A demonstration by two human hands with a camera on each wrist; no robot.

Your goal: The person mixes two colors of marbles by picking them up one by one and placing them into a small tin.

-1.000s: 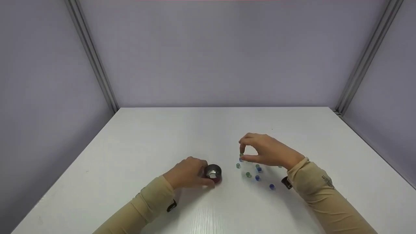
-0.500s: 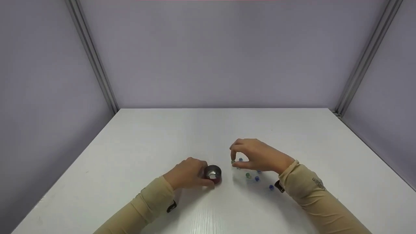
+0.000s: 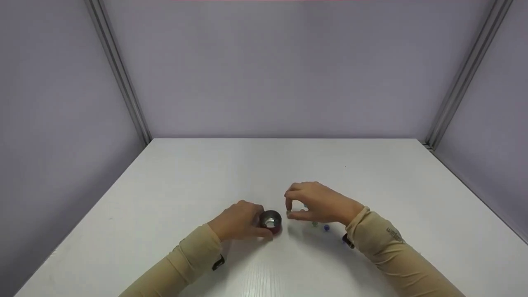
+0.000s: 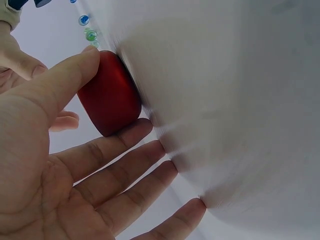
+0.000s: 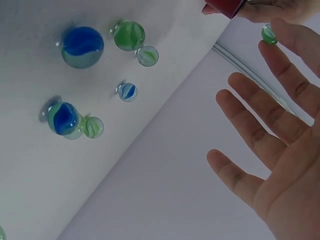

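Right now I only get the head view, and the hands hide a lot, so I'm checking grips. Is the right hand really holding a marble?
Observer: Yes. The right wrist view shows a green marble pinched at the fingertips of the right hand.
Operator: What lies under that hand?
Observer: Six loose marbles show plainly, blue and green. The largest is a blue marble.
Operator: And the left hand?
Observer: In the left wrist view, the left hand holds the red cup by its side wall, between thumb and fingers.
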